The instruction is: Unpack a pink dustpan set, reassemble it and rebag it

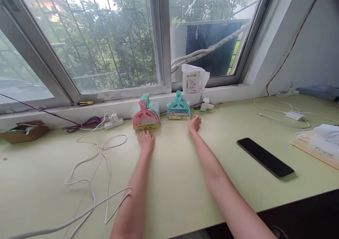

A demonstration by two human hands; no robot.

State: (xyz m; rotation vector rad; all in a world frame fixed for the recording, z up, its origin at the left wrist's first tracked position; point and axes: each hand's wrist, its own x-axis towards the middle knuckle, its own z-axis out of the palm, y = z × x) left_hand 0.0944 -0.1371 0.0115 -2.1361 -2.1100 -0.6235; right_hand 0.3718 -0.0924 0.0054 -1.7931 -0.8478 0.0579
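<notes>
Both my arms stretch forward across a pale green desk. My left hand lies palm down on the desk, fingers curled loosely, just in front of a stack of small dustpan sets with a pink one in front. My right hand rests on the desk with its fingers bent, right beside the lower right corner of a single teal dustpan set. Neither hand holds anything that I can see.
A black phone lies at the right. White cables loop over the left of the desk from a power strip. A cardboard box sits far left, a white packet on the sill, papers far right.
</notes>
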